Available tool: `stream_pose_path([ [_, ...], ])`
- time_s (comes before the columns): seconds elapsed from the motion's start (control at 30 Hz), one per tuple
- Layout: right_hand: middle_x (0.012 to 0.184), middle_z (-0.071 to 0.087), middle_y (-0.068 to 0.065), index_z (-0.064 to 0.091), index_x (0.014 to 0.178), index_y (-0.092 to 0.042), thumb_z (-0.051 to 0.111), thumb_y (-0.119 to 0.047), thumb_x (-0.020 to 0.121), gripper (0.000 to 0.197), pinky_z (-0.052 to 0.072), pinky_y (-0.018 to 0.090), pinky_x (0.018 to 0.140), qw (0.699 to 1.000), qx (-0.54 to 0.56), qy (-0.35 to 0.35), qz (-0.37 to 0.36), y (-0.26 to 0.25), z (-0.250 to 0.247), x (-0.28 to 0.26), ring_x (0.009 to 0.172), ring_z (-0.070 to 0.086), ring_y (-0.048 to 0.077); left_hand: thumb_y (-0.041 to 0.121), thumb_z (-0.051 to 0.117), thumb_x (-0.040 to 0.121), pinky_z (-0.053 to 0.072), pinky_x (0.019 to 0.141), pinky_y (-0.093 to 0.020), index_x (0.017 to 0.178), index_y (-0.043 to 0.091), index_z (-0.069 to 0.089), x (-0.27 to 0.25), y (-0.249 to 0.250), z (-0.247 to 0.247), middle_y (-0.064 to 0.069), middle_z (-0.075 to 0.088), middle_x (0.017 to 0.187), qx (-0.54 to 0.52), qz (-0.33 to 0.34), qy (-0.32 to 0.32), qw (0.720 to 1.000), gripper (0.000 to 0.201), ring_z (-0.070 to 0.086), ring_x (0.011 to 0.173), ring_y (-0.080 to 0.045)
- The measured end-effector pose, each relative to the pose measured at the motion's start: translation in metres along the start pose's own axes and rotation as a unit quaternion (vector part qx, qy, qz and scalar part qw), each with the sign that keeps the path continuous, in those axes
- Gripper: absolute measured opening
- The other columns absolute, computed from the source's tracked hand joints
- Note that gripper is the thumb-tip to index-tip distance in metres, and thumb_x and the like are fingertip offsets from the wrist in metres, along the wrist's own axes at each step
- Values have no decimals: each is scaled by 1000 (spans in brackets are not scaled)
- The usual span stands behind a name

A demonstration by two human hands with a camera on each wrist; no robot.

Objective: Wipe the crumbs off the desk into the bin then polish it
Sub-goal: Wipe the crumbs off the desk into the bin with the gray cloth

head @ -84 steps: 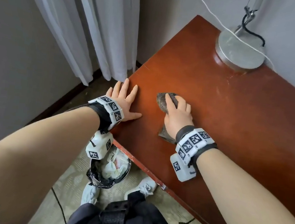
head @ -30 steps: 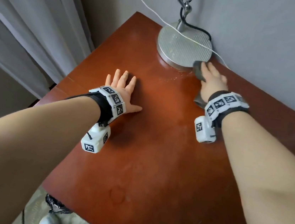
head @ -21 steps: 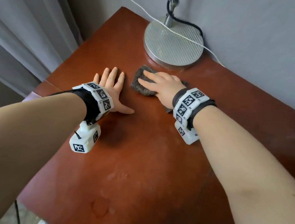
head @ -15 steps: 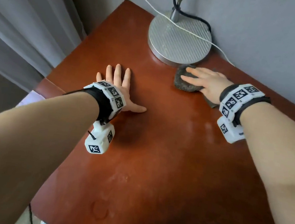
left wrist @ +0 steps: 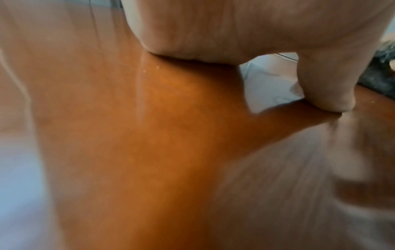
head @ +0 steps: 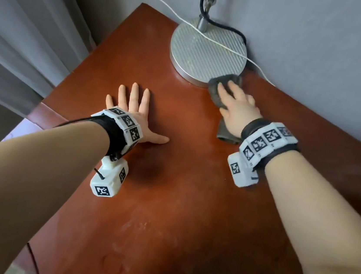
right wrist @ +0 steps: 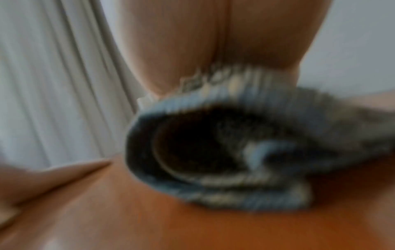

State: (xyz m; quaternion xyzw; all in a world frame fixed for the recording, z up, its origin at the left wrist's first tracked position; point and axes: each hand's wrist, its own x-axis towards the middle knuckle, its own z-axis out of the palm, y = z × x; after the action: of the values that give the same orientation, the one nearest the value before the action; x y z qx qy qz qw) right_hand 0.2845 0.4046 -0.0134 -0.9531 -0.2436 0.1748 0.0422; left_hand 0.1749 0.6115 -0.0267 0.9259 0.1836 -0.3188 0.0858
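Note:
My right hand (head: 236, 100) presses a folded grey cloth (head: 215, 88) flat on the red-brown desk (head: 179, 193), fingers straight, right against the lamp base's front edge. The right wrist view shows the same cloth (right wrist: 224, 152) blurred, bunched under the palm. My left hand (head: 133, 106) lies flat on the desk at the left, fingers spread, thumb out, holding nothing. In the left wrist view the left palm (left wrist: 235, 25) and thumb rest on the desk surface (left wrist: 149, 135). The bin is out of sight.
A round ribbed metal lamp base (head: 208, 51) stands at the desk's far corner against the grey wall, with a black cable and a white cord (head: 231, 49) across it. Grey curtains (head: 18, 25) hang at the left. Faint smears mark the near desk top (head: 141, 225).
My right hand has slid the cloth back and forth in front of the lamp base and now sits to the right, near the wall. The left hand has stayed flat in place.

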Motion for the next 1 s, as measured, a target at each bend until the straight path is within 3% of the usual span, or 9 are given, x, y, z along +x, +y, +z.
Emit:
stream_pose_path([
  [0.13, 157, -6, -16, 5, 147, -43, 34, -31, 99, 57, 12, 49, 113, 994, -69, -77, -43, 14, 16, -11, 145, 1, 19, 84, 53, 59, -10, 113, -53, 144, 24, -24, -1, 0, -1, -2, -30, 152, 1, -1, -4, 1000, 129, -26, 140, -30],
  [0.33, 159, -2, -5, 6, 149, -34, 37, -29, 98, 60, 9, 44, 119, 974, 8, -10, 228, 106, -5, 21, 144, 7, 33, 83, 55, 59, -10, 112, -54, 144, 25, -24, 0, 1, -2, -1, -31, 152, -4, -4, -5, 1000, 130, -26, 140, -30],
  [0.43, 159, -2, -4, 7, 149, -35, 35, -25, 99, 59, 9, 47, 118, 960, 30, 6, 278, 113, -4, 20, 144, 6, 33, 82, 56, 58, -10, 112, -54, 144, 26, -24, 1, 1, -2, 0, -31, 151, -7, -4, -7, 1000, 130, -26, 140, -30],
  [0.5, 159, -4, -6, 7, 149, -35, 35, -21, 99, 59, 8, 50, 118, 966, 38, 3, 255, 97, 0, 9, 146, 0, 30, 83, 56, 58, -9, 112, -54, 144, 27, -24, 1, 1, -3, 0, -31, 151, -4, -4, -10, 1000, 130, -26, 140, -30],
  [0.6, 158, -8, -10, 6, 148, -37, 36, -15, 98, 63, 8, 54, 115, 990, 11, -42, 132, 63, 6, -27, 146, -5, 26, 83, 56, 57, -8, 112, -55, 144, 28, -23, 0, 1, -4, 0, -30, 152, -4, -4, -8, 1000, 130, -25, 140, -30],
  [0.7, 157, -8, -16, 7, 146, -43, 33, 1, 93, 73, 9, 49, 115, 991, -34, -129, -30, 24, 20, -70, 146, -5, 18, 84, 56, 56, -7, 112, -56, 145, 28, -21, 0, 0, -3, 0, -28, 153, -5, -3, -2, 1000, 130, -24, 140, -31],
  [0.8, 157, 7, -16, 17, 146, -41, 28, 12, 88, 80, 14, 36, 115, 987, 26, -138, -77, 16, 17, -91, 142, 8, 20, 84, 56, 55, -5, 112, -57, 145, 27, -20, -2, 0, -4, -1, -27, 153, -3, 1, 2, 1000, 131, -22, 141, -32],
  [0.93, 155, 20, -3, 27, 146, -27, 31, 3, 93, 62, 18, 32, 114, 977, 158, 56, 130, 34, 6, -67, 137, 23, 29, 84, 57, 55, -6, 112, -57, 146, 27, -20, -2, -1, -5, -1, -27, 153, -6, 5, 1, 1000, 131, -23, 141, -32],
  [1.0, 157, 12, -5, 19, 148, -30, 34, -7, 96, 59, 23, 39, 112, 966, 111, 36, 230, 24, 10, -51, 137, 22, 30, 83, 57, 57, -7, 112, -56, 146, 27, -19, -4, -2, -4, -1, -26, 153, -11, 10, 8, 1000, 130, -23, 141, -31],
])
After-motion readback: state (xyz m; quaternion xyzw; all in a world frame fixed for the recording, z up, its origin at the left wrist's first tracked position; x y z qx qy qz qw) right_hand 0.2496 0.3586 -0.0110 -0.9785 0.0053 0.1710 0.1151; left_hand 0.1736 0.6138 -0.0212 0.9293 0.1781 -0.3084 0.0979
